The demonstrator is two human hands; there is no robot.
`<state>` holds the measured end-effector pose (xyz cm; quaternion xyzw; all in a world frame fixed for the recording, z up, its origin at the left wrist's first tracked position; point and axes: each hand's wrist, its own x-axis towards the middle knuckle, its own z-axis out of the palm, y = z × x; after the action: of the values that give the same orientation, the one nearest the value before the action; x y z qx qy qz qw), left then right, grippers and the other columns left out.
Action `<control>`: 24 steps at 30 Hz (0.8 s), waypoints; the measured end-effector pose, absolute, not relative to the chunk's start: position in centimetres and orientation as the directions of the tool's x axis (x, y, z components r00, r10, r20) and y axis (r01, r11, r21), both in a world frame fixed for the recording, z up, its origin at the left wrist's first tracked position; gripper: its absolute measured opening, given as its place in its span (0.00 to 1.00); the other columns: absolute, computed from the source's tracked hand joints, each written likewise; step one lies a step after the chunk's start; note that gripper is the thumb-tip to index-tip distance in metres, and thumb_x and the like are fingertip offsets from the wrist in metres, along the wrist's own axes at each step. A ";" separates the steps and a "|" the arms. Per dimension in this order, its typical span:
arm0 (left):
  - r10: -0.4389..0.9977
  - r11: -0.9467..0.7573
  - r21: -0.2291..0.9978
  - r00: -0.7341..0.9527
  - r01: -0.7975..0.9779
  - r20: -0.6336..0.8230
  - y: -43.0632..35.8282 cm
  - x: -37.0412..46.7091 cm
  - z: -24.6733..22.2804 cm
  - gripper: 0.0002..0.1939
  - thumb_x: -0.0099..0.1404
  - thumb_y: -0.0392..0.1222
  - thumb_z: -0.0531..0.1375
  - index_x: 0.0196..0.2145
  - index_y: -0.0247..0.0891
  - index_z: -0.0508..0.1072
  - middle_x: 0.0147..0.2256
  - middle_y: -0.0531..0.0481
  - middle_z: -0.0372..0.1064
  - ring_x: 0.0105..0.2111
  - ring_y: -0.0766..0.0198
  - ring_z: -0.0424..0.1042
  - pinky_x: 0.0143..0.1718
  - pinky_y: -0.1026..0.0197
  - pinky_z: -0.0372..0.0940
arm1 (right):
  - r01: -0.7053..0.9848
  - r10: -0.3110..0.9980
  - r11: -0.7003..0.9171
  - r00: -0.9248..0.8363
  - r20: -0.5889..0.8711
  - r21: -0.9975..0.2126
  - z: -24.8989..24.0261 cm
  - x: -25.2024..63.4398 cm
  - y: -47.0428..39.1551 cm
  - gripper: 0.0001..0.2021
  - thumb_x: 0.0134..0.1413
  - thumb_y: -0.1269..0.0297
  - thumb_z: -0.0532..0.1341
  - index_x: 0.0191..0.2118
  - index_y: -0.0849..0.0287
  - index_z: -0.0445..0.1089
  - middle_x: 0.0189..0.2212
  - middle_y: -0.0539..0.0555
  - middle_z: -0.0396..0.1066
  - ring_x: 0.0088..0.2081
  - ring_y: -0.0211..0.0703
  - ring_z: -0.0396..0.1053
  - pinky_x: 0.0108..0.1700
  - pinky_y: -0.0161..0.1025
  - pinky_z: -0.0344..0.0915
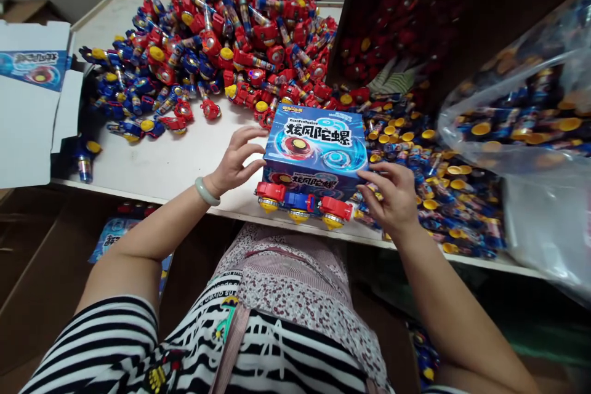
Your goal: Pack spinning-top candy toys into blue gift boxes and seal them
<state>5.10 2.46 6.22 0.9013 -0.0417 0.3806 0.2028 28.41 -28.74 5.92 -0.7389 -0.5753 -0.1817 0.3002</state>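
Printed blue box (318, 141), lid face up, near the front edge of the surface (143, 163), about midway along it. Top shows dark characters and two spinning-top pictures, one red, one pale blue.

Left hand (237, 160) at the box's left side: fingers spread apart, tips at the wall, palm well off it. Pale bracelet (207, 191) on that wrist. Right hand (394, 197) at the box's front right corner: fingers bent and apart, tips at the corner; firmness of contact cannot be told for either hand.

Just in front of the box, along the front edge, three toys in a row: red toy (270, 191), blue toy (295, 201), second red toy (336, 206), yellow tips pointing down toward the wearer.

Toward the back edge, a large heap of red and blue toys (240, 31), blue mostly on its left. Right of the box, a dense spread of dark blue pieces with yellow ends (434, 197) reaching the front edge. Near the right end, a transparent plastic bag (545, 221) with similar pieces. Near the front left corner, a lone blue toy (84, 166) beside a white carton (28, 123).
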 end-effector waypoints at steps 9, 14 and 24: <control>-0.025 -0.836 0.422 0.793 -0.350 0.609 2.7 7.0 3.3 0.13 0.68 0.53 0.61 0.36 0.41 0.69 0.48 0.42 0.75 0.55 0.54 0.70 0.55 0.40 0.66 | 0.940 0.744 0.040 0.198 0.639 -0.338 2.2 28.9 -27.3 0.14 0.60 0.64 0.63 0.51 0.47 0.68 0.51 0.56 0.71 0.57 0.52 0.69 0.57 0.60 0.68; 0.031 -0.779 0.515 0.799 -0.356 0.600 2.4 6.2 5.1 0.15 0.69 0.55 0.59 0.38 0.40 0.72 0.51 0.40 0.73 0.58 0.53 0.67 0.59 0.41 0.63 | 0.921 0.761 0.101 0.172 0.625 -0.375 2.4 28.3 -28.0 0.21 0.62 0.67 0.60 0.60 0.49 0.63 0.58 0.60 0.68 0.64 0.53 0.63 0.62 0.60 0.65; 0.577 0.077 0.981 0.810 -0.177 0.101 8.5 18.3 4.7 0.17 0.66 0.50 0.63 0.45 0.34 0.73 0.48 0.41 0.74 0.49 0.57 0.73 0.55 0.54 0.66 | 0.768 0.784 -0.303 0.538 0.310 -0.564 0.2 24.0 -33.9 0.21 0.62 0.57 0.60 0.59 0.54 0.66 0.46 0.60 0.77 0.43 0.53 0.78 0.42 0.49 0.78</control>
<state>18.27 8.54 4.65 0.6263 0.1595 0.2633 0.7163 23.97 -33.90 0.17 -0.8071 -0.4807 0.0117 0.3425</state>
